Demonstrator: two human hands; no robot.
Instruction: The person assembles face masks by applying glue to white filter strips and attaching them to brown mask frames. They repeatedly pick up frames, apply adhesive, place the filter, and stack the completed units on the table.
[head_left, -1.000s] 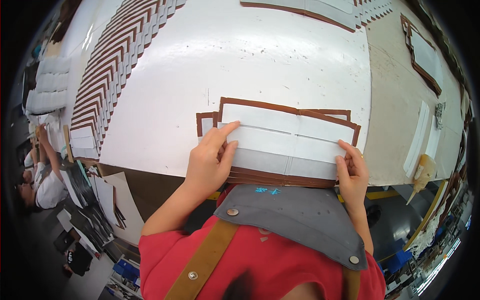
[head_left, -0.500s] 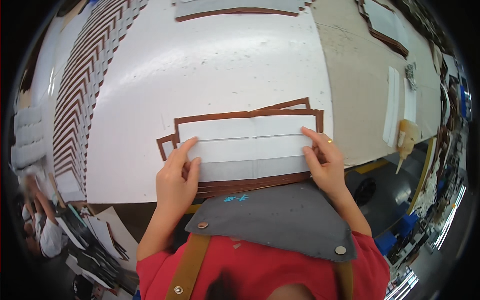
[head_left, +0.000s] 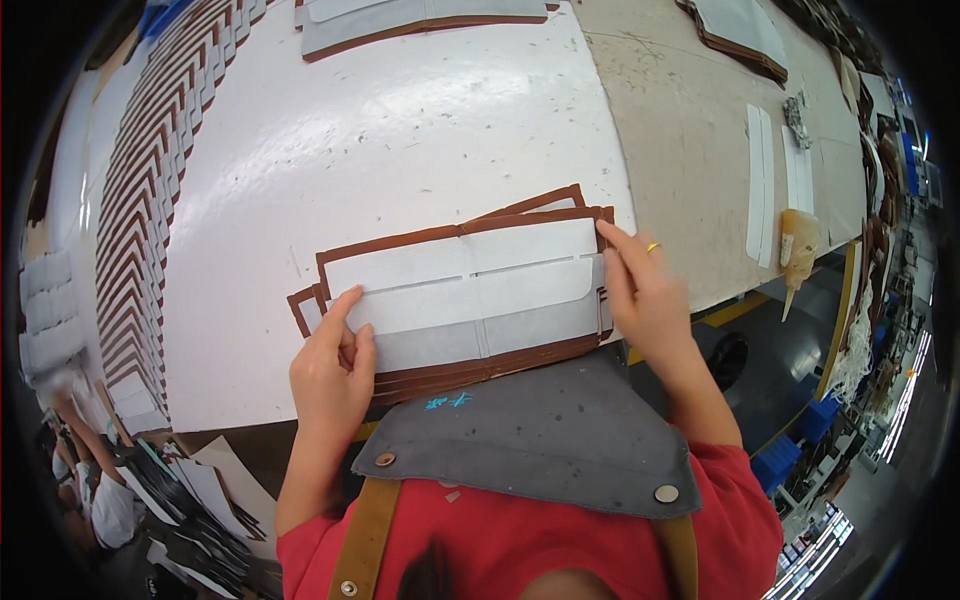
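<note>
two bare hands rest on a stack of brown-edged panels (head_left: 470, 300) lying at the near edge of the white bench (head_left: 400, 130), just above the grey apron bib (head_left: 530, 440). the top panel is faced with pale white and grey lining pieces, with a narrow brown border showing around them; more brown edges of the panels beneath stick out at the left end and along the near side.

the left hand (head_left: 330, 375) sits at the stack's near left corner, its fingers (head_left: 345, 305) stretched flat over the lining and the thumb lying against the near edge; the hand is pressing rather than closed around anything. the right hand (head_left: 645, 295), with a ring on one finger, is at the right end of the stack, its fingers (head_left: 612, 238) curled over the end and pinching the top layers there.

to the left on the bench, long rows of brown strips (head_left: 140, 200) lie overlapped in a chevron pattern. at the far edge lies another grey panel with brown trim (head_left: 420, 20). to the right, on the bare tan part of the bench (head_left: 680, 130), lie two white strips (head_left: 762, 180) and a glue bottle (head_left: 798, 245) near the edge. another person (head_left: 90, 490) is low at the left.
</note>
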